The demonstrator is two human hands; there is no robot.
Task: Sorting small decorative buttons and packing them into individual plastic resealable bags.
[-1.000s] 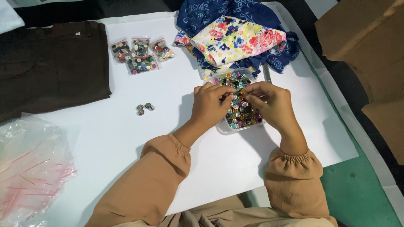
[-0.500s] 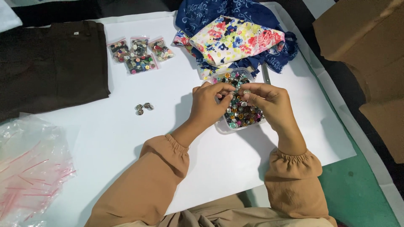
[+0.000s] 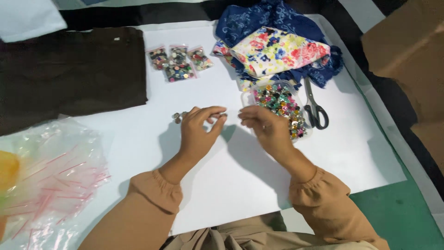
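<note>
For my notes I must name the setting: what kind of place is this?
Probably a sewing or garment craft table: a clear tray of colourful buttons, scissors, folded floral fabric and small bags of buttons lie there.

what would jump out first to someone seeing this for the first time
Probably the clear tray of colourful beads at centre right of the white sheet, with the left hand and right hand pinching close together just in front. Next, the bright floral fabric above the tray, and the scissors to its right.
</note>
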